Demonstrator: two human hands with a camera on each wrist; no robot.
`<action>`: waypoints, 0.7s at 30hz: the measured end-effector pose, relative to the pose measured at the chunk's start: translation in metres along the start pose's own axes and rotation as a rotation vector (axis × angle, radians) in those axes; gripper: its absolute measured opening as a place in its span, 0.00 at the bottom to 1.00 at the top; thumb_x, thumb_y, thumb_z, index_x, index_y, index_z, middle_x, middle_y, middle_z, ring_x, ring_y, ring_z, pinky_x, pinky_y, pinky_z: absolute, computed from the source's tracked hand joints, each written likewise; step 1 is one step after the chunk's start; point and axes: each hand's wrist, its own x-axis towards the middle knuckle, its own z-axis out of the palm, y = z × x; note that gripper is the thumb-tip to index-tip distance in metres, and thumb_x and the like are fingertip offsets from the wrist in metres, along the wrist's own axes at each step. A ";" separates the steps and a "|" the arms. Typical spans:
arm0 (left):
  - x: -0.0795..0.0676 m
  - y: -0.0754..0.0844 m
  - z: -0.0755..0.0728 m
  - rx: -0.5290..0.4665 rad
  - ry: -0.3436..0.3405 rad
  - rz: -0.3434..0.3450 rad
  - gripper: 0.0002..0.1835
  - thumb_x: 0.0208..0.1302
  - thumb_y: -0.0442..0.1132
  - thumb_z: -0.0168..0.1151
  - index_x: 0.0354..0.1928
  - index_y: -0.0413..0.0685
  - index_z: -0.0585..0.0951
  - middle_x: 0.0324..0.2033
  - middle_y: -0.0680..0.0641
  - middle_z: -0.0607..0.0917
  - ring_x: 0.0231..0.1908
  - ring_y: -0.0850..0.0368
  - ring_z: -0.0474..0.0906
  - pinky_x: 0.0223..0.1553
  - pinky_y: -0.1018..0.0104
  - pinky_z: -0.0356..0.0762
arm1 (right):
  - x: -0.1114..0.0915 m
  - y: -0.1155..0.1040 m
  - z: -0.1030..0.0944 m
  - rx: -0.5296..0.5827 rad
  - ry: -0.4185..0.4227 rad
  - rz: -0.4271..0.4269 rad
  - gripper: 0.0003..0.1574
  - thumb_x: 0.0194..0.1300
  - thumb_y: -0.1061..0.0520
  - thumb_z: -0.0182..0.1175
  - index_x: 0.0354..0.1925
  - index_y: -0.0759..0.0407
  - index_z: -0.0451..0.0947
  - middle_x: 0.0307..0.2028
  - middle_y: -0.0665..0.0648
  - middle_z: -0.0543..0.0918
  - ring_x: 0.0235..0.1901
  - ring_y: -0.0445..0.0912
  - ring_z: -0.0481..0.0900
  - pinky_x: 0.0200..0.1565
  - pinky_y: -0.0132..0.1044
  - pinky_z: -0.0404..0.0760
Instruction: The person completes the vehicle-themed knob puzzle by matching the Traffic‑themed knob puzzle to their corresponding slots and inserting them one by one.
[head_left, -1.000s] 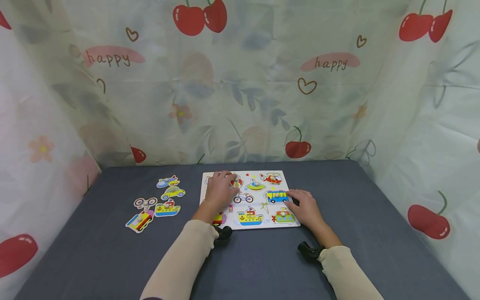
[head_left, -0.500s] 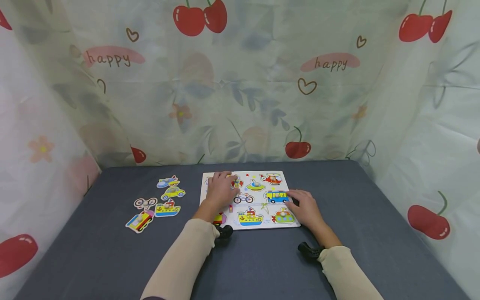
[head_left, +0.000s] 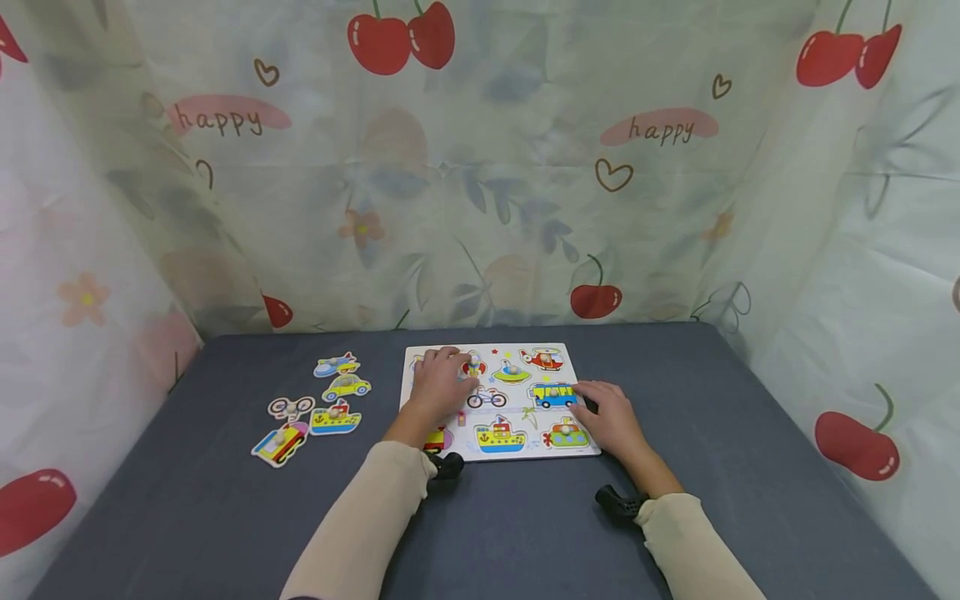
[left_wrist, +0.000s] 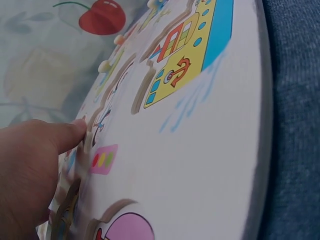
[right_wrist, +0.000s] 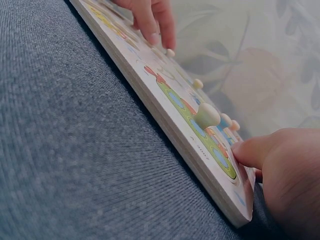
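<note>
A white puzzle board (head_left: pixel 457 437) with pictures of vehicles lies before me. My left hand (head_left: pixel 437 385) rests over its upper left part, thumb and fingertips beside a round red picture (head_left: pixel 474 365); the palm hides what is under it. The left wrist view shows the thumb (left_wrist: pixel 70 134) extended at the bicycle recess (left_wrist: pixel 107 112). At the board's right edge lies my right hand (head_left: pixel 609 414), relaxed fingers by the knobbed bus piece (head_left: pixel 552 394). Its thumb (right_wrist: pixel 250 150) touches the surface beside the submarine piece (right_wrist: pixel 200 130). A helicopter piece (head_left: pixel 543 358) and a saucer piece (head_left: pixel 512 372) sit higher up.
Left of the board, loose knobbed pieces lie on the dark tablecloth (head_left: pixel 187 500): a plane (head_left: pixel 335 365), a car (head_left: pixel 347 386), a bicycle (head_left: pixel 290 407), a ship (head_left: pixel 335 418) and a train (head_left: pixel 280 443). A patterned curtain (head_left: pixel 450 208) stands behind the table.
The left hand's fingers shift very slightly over the round red picture. The right hand, the board and the loose pieces stay in place.
</note>
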 end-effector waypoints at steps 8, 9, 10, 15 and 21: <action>-0.001 -0.012 -0.006 -0.057 0.059 0.057 0.19 0.63 0.45 0.64 0.56 0.54 0.82 0.58 0.47 0.77 0.58 0.45 0.68 0.56 0.47 0.63 | 0.001 0.000 0.000 0.005 -0.008 0.009 0.28 0.67 0.54 0.61 0.62 0.63 0.75 0.62 0.64 0.74 0.66 0.61 0.61 0.63 0.61 0.57; -0.001 -0.014 -0.007 -0.070 0.067 0.056 0.18 0.63 0.44 0.63 0.55 0.54 0.83 0.56 0.48 0.78 0.57 0.45 0.69 0.56 0.48 0.64 | 0.000 0.000 0.000 0.011 -0.010 0.009 0.27 0.67 0.54 0.61 0.62 0.63 0.75 0.62 0.64 0.74 0.66 0.61 0.61 0.63 0.61 0.57; -0.002 -0.015 -0.009 -0.090 0.075 0.053 0.17 0.63 0.43 0.63 0.54 0.54 0.83 0.55 0.48 0.79 0.56 0.46 0.70 0.55 0.49 0.65 | 0.000 0.000 0.000 0.011 -0.011 0.009 0.27 0.67 0.54 0.61 0.62 0.63 0.75 0.62 0.64 0.74 0.66 0.61 0.61 0.63 0.61 0.57; -0.006 -0.021 -0.015 -0.203 0.089 0.018 0.13 0.65 0.41 0.62 0.51 0.53 0.85 0.48 0.51 0.83 0.51 0.51 0.73 0.55 0.53 0.68 | 0.000 0.000 0.000 0.001 -0.018 0.010 0.27 0.67 0.54 0.61 0.62 0.63 0.74 0.62 0.64 0.74 0.66 0.61 0.60 0.63 0.61 0.56; -0.014 -0.028 -0.020 -0.248 0.123 0.058 0.11 0.65 0.41 0.64 0.48 0.51 0.85 0.42 0.52 0.84 0.45 0.54 0.75 0.51 0.56 0.72 | 0.000 0.000 0.000 0.005 -0.022 0.014 0.27 0.67 0.54 0.61 0.62 0.63 0.74 0.62 0.64 0.74 0.66 0.61 0.60 0.63 0.61 0.57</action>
